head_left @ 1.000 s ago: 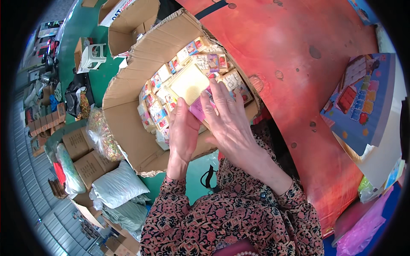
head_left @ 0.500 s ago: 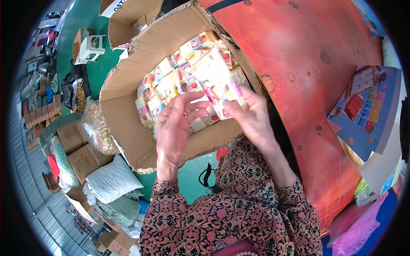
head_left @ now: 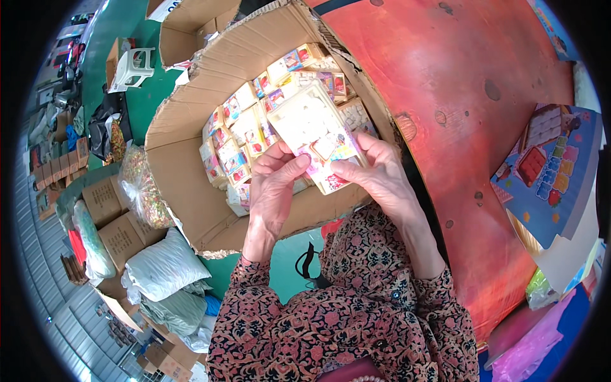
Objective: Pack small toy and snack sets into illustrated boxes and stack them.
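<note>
our left hand (head_left: 272,188) and right hand (head_left: 387,184) both grip the lower end of a pale printed package (head_left: 313,121), one at each side, holding it over an open cardboard box (head_left: 181,172) of similar packs (head_left: 245,130).

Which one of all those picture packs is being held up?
The pale pack between the left hand and the right hand, with pink printing at its lower end. The other packs lie in the brown carton.
</note>
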`<state>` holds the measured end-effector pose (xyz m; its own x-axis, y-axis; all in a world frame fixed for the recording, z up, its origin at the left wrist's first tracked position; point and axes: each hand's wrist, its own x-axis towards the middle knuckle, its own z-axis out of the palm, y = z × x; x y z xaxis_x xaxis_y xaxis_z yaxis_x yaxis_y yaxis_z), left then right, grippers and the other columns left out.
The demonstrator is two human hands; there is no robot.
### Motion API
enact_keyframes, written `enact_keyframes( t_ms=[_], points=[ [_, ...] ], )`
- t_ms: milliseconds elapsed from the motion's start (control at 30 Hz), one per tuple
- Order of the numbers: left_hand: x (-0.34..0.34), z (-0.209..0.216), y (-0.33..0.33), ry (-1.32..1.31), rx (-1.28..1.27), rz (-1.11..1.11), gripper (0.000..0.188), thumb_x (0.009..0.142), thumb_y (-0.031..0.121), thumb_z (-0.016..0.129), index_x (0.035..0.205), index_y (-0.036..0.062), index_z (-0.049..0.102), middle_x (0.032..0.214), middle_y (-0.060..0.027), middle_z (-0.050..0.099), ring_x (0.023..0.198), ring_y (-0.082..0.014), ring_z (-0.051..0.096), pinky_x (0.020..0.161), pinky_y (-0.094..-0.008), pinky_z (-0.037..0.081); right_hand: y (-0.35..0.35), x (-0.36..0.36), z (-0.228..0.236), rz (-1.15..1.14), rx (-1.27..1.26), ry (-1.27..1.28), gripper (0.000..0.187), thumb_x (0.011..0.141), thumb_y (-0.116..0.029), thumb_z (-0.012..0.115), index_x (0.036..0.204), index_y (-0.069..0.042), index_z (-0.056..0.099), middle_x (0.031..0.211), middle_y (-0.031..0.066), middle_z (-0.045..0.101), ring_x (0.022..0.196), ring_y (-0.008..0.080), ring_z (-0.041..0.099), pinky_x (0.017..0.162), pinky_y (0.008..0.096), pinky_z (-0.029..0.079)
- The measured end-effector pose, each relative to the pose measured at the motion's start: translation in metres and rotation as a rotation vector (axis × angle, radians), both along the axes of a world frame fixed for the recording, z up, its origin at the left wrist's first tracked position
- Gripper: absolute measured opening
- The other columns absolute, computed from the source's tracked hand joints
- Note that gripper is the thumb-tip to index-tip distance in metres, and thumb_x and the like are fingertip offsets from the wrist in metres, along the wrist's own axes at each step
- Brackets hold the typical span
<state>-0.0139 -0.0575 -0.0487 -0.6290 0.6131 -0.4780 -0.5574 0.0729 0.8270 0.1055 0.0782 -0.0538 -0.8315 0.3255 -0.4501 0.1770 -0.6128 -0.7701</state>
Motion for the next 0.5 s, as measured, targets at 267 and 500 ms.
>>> enact_keyframes(
  t_ms=[267, 500],
  points=[
    [-0.028, -0.003, -0.008, 0.023, -0.091, -0.169, 0.024, 0.089, 0.013, 0.06, 0.107, -0.0026, 0.061, 0.091, -0.0098, 0.067, 0.081, -0.016, 0.064, 0.072, -0.0267, 0.05, -0.01, -0.005, -0.014, -0.213, 0.106, 0.025, 0.025, 0.084, -0.009, 0.065, 0.105, 0.003, 0.061, 0.09, 0.0049, 0.066, 0.082, 0.0073, 0.059, 0.075, 0.0246, 0.048],
    [-0.098, -0.085, -0.034, 0.763, -0.562, -0.483, 0.024, 0.083, 0.011, 0.062, 0.1, -0.0047, 0.063, 0.086, -0.0133, 0.067, 0.078, -0.0193, 0.063, 0.074, -0.0315, 0.05, -0.009, -0.005, -0.023, -0.236, 0.352, 0.04, 0.027, 0.088, -0.009, 0.057, 0.111, 0.005, 0.056, 0.094, 0.0084, 0.064, 0.082, 0.0088, 0.058, 0.074, 0.0257, 0.047]
  ],
)
